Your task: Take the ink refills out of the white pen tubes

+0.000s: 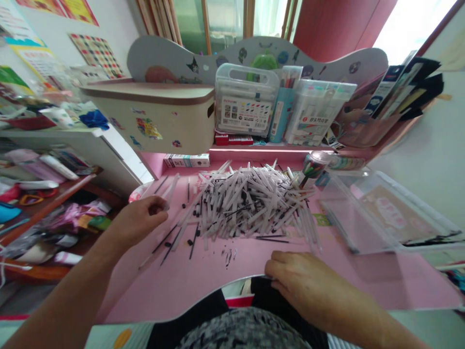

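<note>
The pink counter (152, 288) carries everything at work, with a beige bin (163, 123) on the ledge behind it. A clear box (337, 208) lies on the counter's right side. Midway along, toward the back, a pile of tubes (249, 203), pale and tangled with dark rods, spreads out.

The person's right hand (298, 274) is at the front edge, just short of the pile, its fingers curled under; one cannot tell whether that grip holds anything. The left hand (141, 215) is over the counter's left part, apart from the pile. Its grip is nearly drawn together, thumb and forefinger curling toward each other. A clear tube (173, 186) shows right by the fingertips, but whether it is pinched or merely beside them cannot be told.

Loose rods (169, 249) lie between left hand and pile, and small black caps (190, 242) are scattered among them.
</note>
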The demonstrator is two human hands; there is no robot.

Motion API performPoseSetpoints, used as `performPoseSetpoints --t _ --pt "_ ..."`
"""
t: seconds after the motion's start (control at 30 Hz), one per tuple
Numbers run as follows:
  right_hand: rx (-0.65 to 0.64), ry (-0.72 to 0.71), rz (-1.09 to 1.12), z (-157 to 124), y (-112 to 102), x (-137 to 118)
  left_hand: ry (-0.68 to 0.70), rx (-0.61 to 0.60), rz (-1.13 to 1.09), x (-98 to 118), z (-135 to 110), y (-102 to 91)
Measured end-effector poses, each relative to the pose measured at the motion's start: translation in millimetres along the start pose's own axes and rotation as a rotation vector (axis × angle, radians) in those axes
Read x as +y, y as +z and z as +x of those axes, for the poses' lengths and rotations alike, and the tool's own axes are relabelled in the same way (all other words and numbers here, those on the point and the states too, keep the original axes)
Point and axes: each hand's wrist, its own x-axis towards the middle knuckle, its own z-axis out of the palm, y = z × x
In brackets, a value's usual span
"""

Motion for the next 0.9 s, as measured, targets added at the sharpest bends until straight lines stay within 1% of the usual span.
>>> performPoseSetpoints --t 0.07,0.1,0.17,0.23,0.3,0.37,0.47,0.57,0.73,0.8,0.9 --pt "0.041 0.111 -0.093 4.5 -2.5 12.1 0.009 0.044 -0.191 7.0 -11.9 -1.7" --pt "0.060 0.172 -0.142 6.1 -4.1 18.2 0.026 0.048 -0.325 12.7 -18.6 -0.8" --pt "0.083 0.273 -0.226 8.2 -5.7 28.6 0.021 0.067 -0.626 27.7 -32.7 4.9" --pt "0.072 0.326 -0.280 8.8 -3.9 35.6 0.011 0.086 -0.921 45.7 -46.6 15.1" --pt "0.057 0.353 -0.312 8.6 0.4 39.6 -0.007 0.020 -1.143 63.3 -58.8 27.6" --pt "0.047 0.376 -0.330 8.6 5.4 42.0 0.004 -0.018 -1.288 78.6 -68.3 39.8" --pt "0.041 0.391 -0.339 10.1 10.8 44.3 -0.003 -0.055 -1.439 96.1 -76.0 54.6" --pt "0.052 0.381 -0.334 11.9 13.4 45.3 -0.014 -0.080 -1.530 108.1 -77.4 65.4" --pt "0.091 0.358 -0.281 7.2 13.5 46.6 -0.059 -0.096 -1.582 115.0 -75.0 77.0" --pt "0.145 0.317 -0.201 2.1 11.5 47.0 -0.086 -0.103 -1.574 114.5 -74.3 79.7" --pt "0.240 0.212 0.007 -5.2 6.4 44.5 -0.139 -0.118 -1.554 113.7 -73.9 81.7"
